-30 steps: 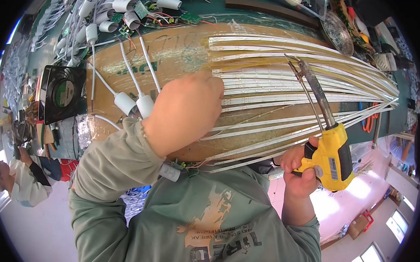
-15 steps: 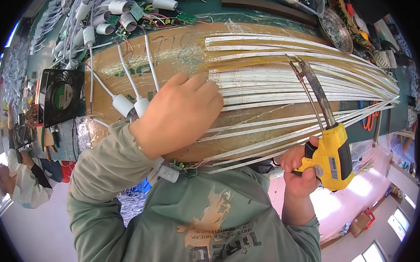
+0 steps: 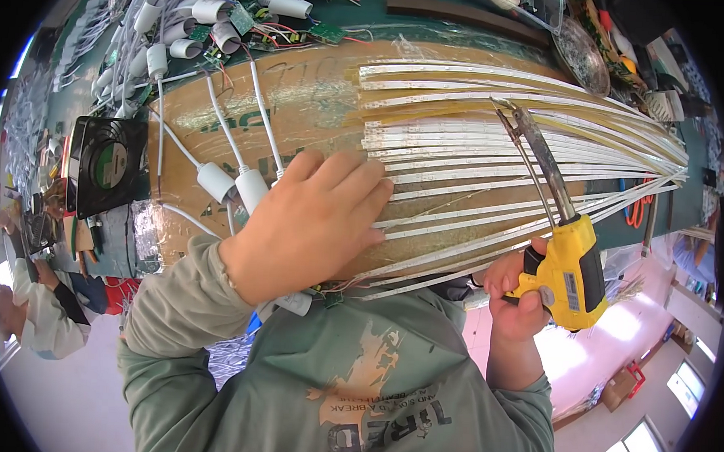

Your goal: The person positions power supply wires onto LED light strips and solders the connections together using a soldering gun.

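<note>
My left hand [image 3: 309, 224], back upward and fingers curled down, is over the brown board at the left ends of the white LED strips [image 3: 461, 170]. Whatever its fingertips pinch is hidden under the hand. Beside the wrist lie white cylindrical housings [image 3: 216, 182] with white cables. Another housing with a small green circuit board [image 3: 331, 298] and thin wires sits by the board's near edge, partly behind the wrist. On the right, my right hand [image 3: 516, 293] grips a yellow and black soldering gun [image 3: 574, 272]. Its metal barrel and thin feed tube point up and left over the strips.
A black fan [image 3: 106, 166] stands left of the brown board [image 3: 304, 78]. Heaped housings, cables and circuit boards [image 3: 213, 26] fill the far left. A dark bar [image 3: 468, 19] and a round metal dish [image 3: 581, 62] lie at the back. Another person [image 3: 39, 317] is at the left.
My left hand has moved slightly toward me, down from the middle strips to the nearer ones. The right hand and soldering gun have hardly moved.
</note>
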A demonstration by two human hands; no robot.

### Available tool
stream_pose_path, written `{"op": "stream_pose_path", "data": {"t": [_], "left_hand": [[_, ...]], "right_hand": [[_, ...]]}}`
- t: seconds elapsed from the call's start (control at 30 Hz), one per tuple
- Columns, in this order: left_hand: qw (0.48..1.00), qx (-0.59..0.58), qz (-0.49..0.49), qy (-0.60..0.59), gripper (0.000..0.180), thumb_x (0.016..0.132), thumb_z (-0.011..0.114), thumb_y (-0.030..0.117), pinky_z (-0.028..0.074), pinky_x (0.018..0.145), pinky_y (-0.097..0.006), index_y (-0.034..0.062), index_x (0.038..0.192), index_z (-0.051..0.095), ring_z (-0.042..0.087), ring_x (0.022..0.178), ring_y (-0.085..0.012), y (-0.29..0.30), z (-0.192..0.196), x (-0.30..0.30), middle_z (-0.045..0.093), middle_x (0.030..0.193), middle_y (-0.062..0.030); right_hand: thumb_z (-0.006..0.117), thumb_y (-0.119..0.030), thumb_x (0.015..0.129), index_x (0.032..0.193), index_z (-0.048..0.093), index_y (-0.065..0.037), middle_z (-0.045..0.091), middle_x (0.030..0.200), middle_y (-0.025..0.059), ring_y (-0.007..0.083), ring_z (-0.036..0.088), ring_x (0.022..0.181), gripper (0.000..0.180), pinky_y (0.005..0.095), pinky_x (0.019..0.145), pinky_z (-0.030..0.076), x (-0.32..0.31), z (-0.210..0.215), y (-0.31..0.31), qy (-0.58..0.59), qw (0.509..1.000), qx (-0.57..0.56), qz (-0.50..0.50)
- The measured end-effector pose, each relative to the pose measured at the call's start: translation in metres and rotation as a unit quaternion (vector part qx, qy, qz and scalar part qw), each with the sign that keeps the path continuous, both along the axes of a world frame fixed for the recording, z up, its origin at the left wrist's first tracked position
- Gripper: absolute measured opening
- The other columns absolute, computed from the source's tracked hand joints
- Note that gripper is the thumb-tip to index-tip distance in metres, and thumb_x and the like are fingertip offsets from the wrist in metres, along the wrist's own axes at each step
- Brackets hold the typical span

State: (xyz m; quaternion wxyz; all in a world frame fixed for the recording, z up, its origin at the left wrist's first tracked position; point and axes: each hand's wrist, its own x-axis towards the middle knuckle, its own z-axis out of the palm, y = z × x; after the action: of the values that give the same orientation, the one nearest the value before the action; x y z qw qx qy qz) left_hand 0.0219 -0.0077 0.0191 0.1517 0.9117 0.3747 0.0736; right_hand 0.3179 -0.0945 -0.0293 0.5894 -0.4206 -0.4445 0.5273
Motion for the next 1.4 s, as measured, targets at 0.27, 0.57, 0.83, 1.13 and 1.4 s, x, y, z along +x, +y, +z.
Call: {"op": "stream_pose_path", "data": {"t": [0.27, 0.57, 0.83, 1.13, 1.4], "left_hand": [[1.000, 0.009, 0.015, -0.021, 0.056, 0.082, 0.079, 0.029, 0.044, 0.102, -0.045, 0.0060, 0.130, 0.064, 0.055, 0.125, -0.0293, -0.001, 0.000, -0.005, 0.060, 0.129, -0.0091], [0.993, 0.059, 0.099, 0.000, 0.021, 0.091, 0.073, 0.023, 0.052, 0.089, -0.044, 0.0082, 0.107, 0.072, 0.067, 0.097, -0.0311, 0.035, -0.001, -0.055, 0.071, 0.101, -0.0106], [0.979, -0.050, 0.199, 0.014, 0.015, 0.097, 0.068, 0.022, 0.053, 0.070, -0.051, 0.0088, 0.103, 0.072, 0.068, 0.080, -0.0398, 0.032, 0.004, -0.082, 0.070, 0.090, -0.0170], [0.941, 0.071, 0.327, -0.045, 0.023, 0.093, 0.071, 0.015, 0.054, 0.087, -0.046, 0.0051, 0.114, 0.071, 0.067, 0.102, -0.0403, 0.063, 0.000, -0.111, 0.070, 0.112, -0.0177], [0.852, 0.296, 0.428, -0.052, 0.031, 0.092, 0.072, 0.017, 0.052, 0.097, -0.048, 0.0063, 0.120, 0.067, 0.062, 0.117, -0.0378, 0.117, -0.012, -0.151, 0.068, 0.122, -0.0149]], "right_hand": [[0.083, -0.048, 0.089, 0.145, 0.043, 0.001, 0.056, 0.082, 0.0019, 0.0144, 0.054, 0.065, 0.085, 0.0313, 0.057, 0.048, 0.000, 0.000, 0.001, 0.055, 0.998, -0.032, 0.001], [0.081, -0.043, 0.091, 0.146, 0.043, 0.002, 0.057, 0.078, 0.0037, 0.0137, 0.053, 0.058, 0.081, 0.0286, 0.049, 0.046, 0.009, -0.016, 0.016, 0.046, 0.998, 0.008, -0.047], [0.081, -0.041, 0.092, 0.148, 0.041, 0.003, 0.056, 0.079, 0.0044, 0.0149, 0.054, 0.061, 0.081, 0.0304, 0.054, 0.050, 0.011, -0.022, 0.016, 0.076, 0.996, 0.009, -0.038], [0.075, -0.039, 0.095, 0.147, 0.042, 0.002, 0.056, 0.080, 0.0042, 0.0148, 0.052, 0.059, 0.074, 0.0301, 0.054, 0.048, 0.014, -0.026, 0.016, 0.067, 0.997, 0.020, -0.031], [0.070, -0.036, 0.097, 0.145, 0.043, 0.000, 0.055, 0.081, 0.0047, 0.0143, 0.051, 0.058, 0.066, 0.0292, 0.052, 0.046, 0.014, -0.032, 0.018, 0.069, 0.997, 0.039, -0.021]]}}
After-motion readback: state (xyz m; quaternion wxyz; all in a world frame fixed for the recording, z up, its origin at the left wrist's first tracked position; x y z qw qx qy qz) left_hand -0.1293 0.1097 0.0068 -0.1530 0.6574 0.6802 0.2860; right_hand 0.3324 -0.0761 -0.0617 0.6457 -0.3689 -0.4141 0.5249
